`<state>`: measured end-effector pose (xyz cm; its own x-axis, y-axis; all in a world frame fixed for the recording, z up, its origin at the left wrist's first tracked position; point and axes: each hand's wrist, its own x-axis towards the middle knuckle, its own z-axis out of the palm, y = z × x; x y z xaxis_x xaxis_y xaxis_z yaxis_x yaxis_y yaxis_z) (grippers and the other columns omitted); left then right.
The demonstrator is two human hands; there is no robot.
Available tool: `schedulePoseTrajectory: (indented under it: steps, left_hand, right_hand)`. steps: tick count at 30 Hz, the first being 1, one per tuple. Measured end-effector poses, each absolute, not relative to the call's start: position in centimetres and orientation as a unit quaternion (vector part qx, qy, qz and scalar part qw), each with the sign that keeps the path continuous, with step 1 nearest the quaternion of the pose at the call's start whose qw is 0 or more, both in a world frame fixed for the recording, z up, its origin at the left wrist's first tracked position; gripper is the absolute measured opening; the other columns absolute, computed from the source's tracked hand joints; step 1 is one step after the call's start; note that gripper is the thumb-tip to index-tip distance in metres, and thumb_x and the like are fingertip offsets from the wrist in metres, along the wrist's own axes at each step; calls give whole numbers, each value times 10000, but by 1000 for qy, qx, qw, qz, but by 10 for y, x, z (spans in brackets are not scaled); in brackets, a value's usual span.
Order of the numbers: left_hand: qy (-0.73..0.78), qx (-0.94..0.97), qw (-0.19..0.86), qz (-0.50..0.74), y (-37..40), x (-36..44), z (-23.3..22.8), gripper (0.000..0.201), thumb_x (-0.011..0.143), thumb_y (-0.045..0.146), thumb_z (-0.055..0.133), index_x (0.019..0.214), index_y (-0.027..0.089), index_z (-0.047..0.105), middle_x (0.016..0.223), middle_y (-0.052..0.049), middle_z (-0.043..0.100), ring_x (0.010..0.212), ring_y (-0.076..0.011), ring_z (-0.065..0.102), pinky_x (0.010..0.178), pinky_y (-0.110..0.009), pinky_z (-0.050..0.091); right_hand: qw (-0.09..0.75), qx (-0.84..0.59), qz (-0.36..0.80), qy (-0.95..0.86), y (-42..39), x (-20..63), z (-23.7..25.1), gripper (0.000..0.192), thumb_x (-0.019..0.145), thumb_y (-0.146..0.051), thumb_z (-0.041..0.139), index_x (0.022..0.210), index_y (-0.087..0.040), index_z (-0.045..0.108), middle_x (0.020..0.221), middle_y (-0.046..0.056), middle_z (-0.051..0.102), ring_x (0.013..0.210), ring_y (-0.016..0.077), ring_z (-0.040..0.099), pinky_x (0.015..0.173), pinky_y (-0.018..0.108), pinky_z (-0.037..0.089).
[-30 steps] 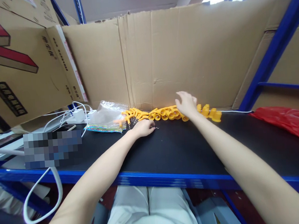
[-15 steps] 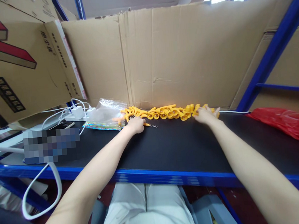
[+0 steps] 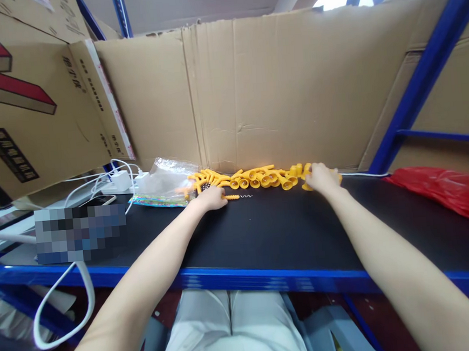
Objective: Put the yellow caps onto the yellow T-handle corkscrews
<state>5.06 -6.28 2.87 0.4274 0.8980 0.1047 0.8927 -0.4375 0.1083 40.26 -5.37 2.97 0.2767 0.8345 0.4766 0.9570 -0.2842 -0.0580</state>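
My left hand (image 3: 212,198) is closed on a yellow ribbed rod with a thin metal spiral (image 3: 246,196) at its tip, pointing right just above the black tabletop. Beside that hand lies a pile of yellow branched pieces (image 3: 208,176). Several yellow cup-shaped parts with stems (image 3: 264,180) form a row along the cardboard, their open mouths facing me. At the row's right end my right hand (image 3: 323,179) is curled over yellow cup-shaped parts. Its fingertips are mostly hidden behind the hand.
A clear plastic bag (image 3: 165,175) lies left of the pile. Further left are white chargers with cables (image 3: 120,180) and a phone (image 3: 100,200). A red plastic bag (image 3: 442,191) rests at the right. Cardboard (image 3: 293,90) stands behind, and a blue rail (image 3: 267,275) edges the table.
The ribbed rod in my left hand has shifted slightly right and shows more of its length. My right hand has closed in over the cup-shaped parts, its fingers less spread.
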Motion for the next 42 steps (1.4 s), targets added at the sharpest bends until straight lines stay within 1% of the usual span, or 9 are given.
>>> schedulePoseTrajectory:
  steps: [4,7,9,15,18,24,33,37,42]
  left_hand:
    - [508,855,50,93,-63,51,29,274,718,287,535,958,208,641,863,-59,678,841,-234,630,727,-308,467]
    - [480,869,43,113,-63,52,28,247,705,279,548,927,209,631,823,-43,669,794,-220,626,702,-296,455]
    - [471,872,33,131,-64,52,28,255,701,276,548,934,204,623,827,-43,664,787,-216,621,691,-292,449]
    - [476,861,14,177,-68,54,31,331,728,268,514,1044,201,584,802,-28,655,726,-191,608,672,-281,443]
    - [474,860,8,188,-69,55,32,335,730,266,515,1053,206,583,788,-20,654,716,-186,606,679,-281,443]
    - [466,864,6,193,-71,55,34,333,725,280,523,1040,199,598,792,-28,648,720,-186,604,659,-273,437]
    - [456,868,12,195,-74,56,36,342,718,277,529,1037,183,612,803,-39,652,740,-197,612,664,-279,444]
    - [452,869,9,201,-72,56,34,344,716,279,531,1035,181,614,795,-40,651,737,-199,615,657,-278,441]
    - [455,867,5,202,-71,55,33,343,711,280,529,1030,188,616,785,-36,649,723,-198,612,646,-277,434]
  right_hand:
    - [150,-794,-91,-582,-51,403,36,253,775,-283,537,943,-133,654,1028,166,642,927,272,619,771,377,466]
    - [106,-774,18,-624,-50,404,32,233,755,-363,611,817,-142,653,800,147,667,759,255,640,684,378,478]
    - [83,-740,52,-665,-49,404,28,272,726,-403,652,812,-145,643,747,142,663,692,251,636,649,396,480]
    - [64,-721,-14,-690,-57,381,36,372,661,-476,713,856,-167,640,877,150,659,820,316,625,721,439,458]
    - [92,-694,14,-714,-72,355,47,341,702,-420,695,936,-184,616,866,102,661,806,276,618,719,385,440]
    - [117,-627,46,-769,-93,318,53,218,682,-266,677,842,-180,556,790,13,622,728,169,575,598,247,388]
    - [97,-609,78,-783,-95,314,50,328,633,-335,734,862,-161,576,814,27,611,740,178,565,627,257,394]
    - [86,-615,50,-782,-93,313,49,270,666,-357,719,775,-158,571,710,13,580,660,165,528,566,256,351]
    - [105,-578,17,-809,-87,314,44,219,714,-345,696,777,-155,608,707,19,585,672,168,530,583,262,362]
